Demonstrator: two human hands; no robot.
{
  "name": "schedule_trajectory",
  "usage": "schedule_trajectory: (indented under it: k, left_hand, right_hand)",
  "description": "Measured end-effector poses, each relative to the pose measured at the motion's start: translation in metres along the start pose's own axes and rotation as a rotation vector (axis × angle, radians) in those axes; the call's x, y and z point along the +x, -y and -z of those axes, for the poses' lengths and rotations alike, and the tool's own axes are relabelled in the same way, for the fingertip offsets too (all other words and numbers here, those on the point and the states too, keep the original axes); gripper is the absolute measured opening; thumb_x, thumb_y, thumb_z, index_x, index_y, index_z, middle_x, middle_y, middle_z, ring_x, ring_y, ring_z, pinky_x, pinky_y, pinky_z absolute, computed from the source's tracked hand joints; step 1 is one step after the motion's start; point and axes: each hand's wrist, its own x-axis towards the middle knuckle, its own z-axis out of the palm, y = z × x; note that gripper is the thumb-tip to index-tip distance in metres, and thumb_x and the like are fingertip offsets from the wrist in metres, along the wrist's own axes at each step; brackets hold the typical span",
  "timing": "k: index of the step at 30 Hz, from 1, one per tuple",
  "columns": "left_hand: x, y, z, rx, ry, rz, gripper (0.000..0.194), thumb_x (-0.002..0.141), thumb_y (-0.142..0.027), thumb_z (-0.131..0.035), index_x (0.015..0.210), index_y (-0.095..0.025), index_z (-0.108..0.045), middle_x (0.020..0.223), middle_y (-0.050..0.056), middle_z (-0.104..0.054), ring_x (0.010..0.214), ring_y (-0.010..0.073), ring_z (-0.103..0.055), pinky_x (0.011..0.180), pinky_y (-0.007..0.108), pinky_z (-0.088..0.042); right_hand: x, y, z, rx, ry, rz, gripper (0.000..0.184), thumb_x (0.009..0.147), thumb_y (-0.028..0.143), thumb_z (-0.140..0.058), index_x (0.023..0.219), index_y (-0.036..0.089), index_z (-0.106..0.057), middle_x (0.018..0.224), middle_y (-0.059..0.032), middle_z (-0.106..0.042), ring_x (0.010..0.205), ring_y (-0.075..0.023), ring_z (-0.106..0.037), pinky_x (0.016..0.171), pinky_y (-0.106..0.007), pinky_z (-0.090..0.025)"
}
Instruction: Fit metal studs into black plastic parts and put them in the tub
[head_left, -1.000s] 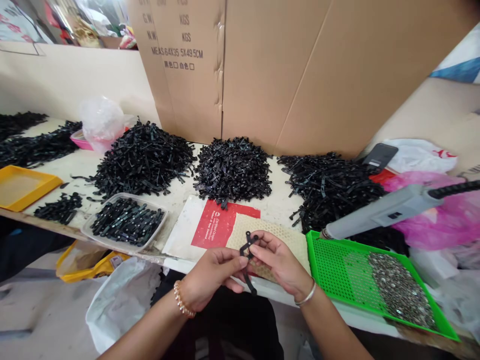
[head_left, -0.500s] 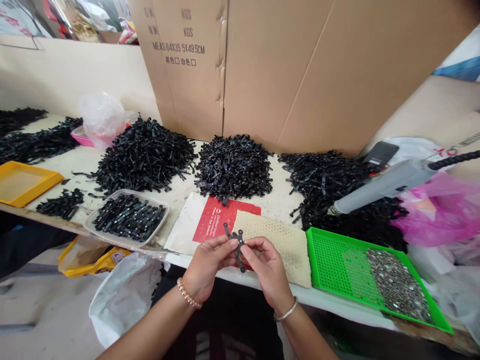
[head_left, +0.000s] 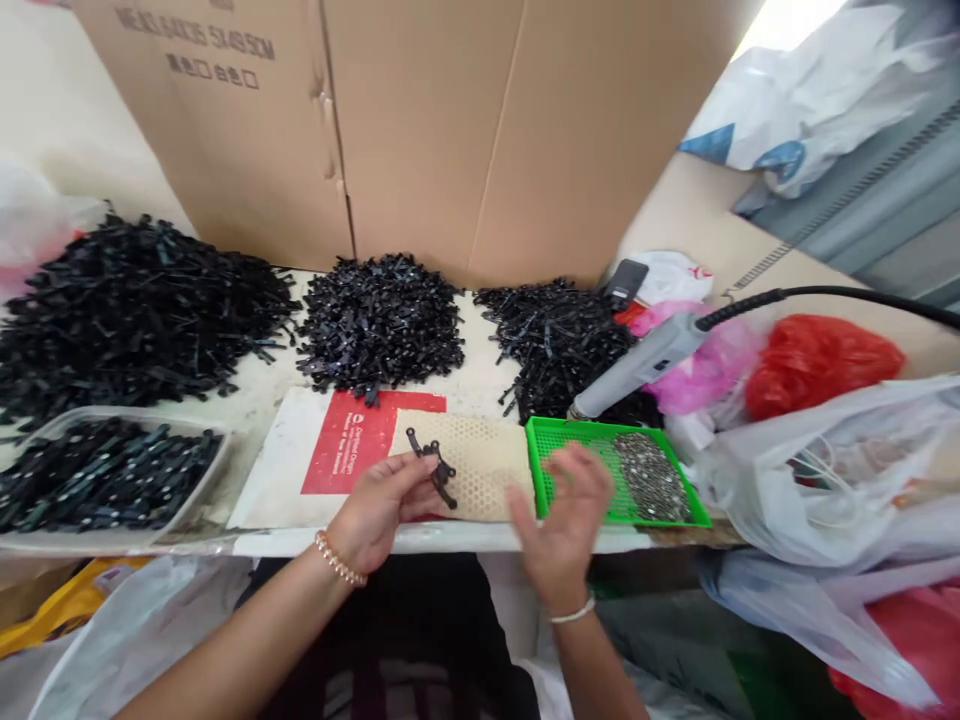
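Observation:
Between its thumb and fingers, my left hand [head_left: 379, 508] pinches a small group of black strip parts [head_left: 442, 478] with round ends, crossed over one another. They hang above a beige dimpled mat [head_left: 487, 470]. My right hand [head_left: 566, 525], blurred by motion, holds nothing that I can see; its fingers are apart. It hovers by the left part of a green perforated tray [head_left: 534, 470]. Small metal fasteners [head_left: 651, 478] lie heaped in the tray's right half. A grey electric screwdriver [head_left: 637, 365] with a black cable leans over the tray's back edge.
Piles of black strips [head_left: 382, 325] line the back of the table before a large cardboard box [head_left: 420, 130]. A clear plastic container [head_left: 217, 455] of black parts stands at left. At right are a phone [head_left: 626, 283], a red bag [head_left: 821, 365] and white plastic bags [head_left: 825, 490].
My right hand has let go of the black parts and moved right to the green tray. My left hand keeps hold of them. The view has turned to the right.

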Motion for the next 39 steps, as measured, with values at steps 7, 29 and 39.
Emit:
schedule_trajectory:
  k: [7,29,39]
  left_hand:
    - [0.047,-0.004,-0.060,0.099,0.063,0.064,0.007,0.076,-0.009,-0.068,0.071,-0.008,-0.063,0.074,0.009,-0.069,0.058,0.0113,-0.065,0.050,0.017,-0.054]
    - [0.076,0.022,-0.079,0.300,0.071,0.078,0.018,0.063,-0.012,-0.079,0.064,-0.010,-0.061,0.062,0.005,-0.065,0.050,0.0107,-0.060,0.046,0.020,-0.055]
    - [0.075,0.023,-0.077,0.304,0.082,0.055,0.021,0.060,-0.014,-0.081,0.064,-0.011,-0.061,0.062,0.005,-0.065,0.052,0.0107,-0.060,0.047,0.020,-0.055]
  right_hand:
    - [0.081,-0.028,0.036,0.115,-0.007,-0.159,0.058,0.078,0.031,-0.068,0.127,0.025,-0.038,0.127,-0.0089,-0.049,0.109,-0.0210,-0.053,0.096,-0.040,-0.043]
    - [0.126,-0.102,0.051,0.481,-0.107,-0.402,0.028,0.074,0.041,-0.068,0.087,0.020,-0.055,0.041,0.0110,-0.038,0.034,-0.0076,-0.034,0.041,-0.021,-0.035]
    - [0.113,-0.100,0.045,0.445,0.001,-0.402,0.029,0.075,0.044,-0.067,0.088,0.021,-0.054,0.042,0.0102,-0.038,0.036,-0.0083,-0.035,0.043,-0.023,-0.036]
